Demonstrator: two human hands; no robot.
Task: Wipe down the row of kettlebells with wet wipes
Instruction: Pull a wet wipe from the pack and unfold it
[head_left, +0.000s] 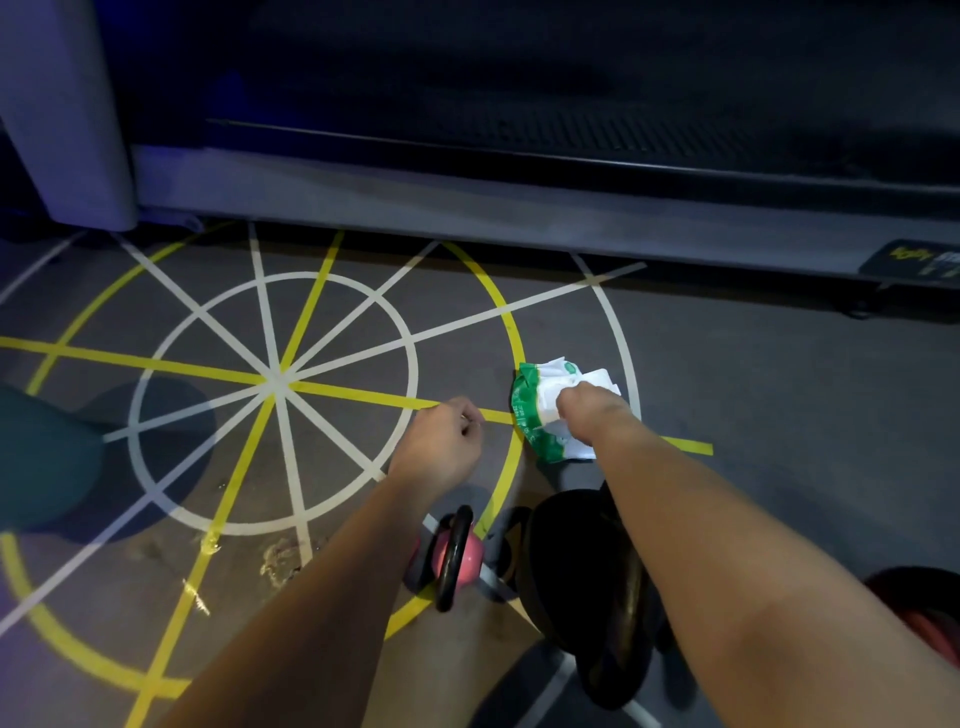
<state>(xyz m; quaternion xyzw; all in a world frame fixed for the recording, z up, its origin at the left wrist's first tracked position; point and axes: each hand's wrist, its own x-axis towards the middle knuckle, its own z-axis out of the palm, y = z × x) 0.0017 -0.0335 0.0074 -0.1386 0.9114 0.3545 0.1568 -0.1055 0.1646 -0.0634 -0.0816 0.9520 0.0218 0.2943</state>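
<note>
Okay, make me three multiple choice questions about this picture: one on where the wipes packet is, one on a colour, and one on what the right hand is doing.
1. Where does the wipes packet lie?
A) on the floor, beyond the black kettlebell
B) on a shelf
C) in a basket

2. What colour is the small kettlebell?
A) blue
B) pink
C) white

3. What is the right hand doing?
A) gripping a kettlebell handle
B) lying flat on the floor
C) reaching into the wipes packet

Answers:
1 A: it sits on the grey floor, across a yellow line.
2 B: its body is pink under a black handle.
3 C: it rests on the packet's white wipes.
</note>
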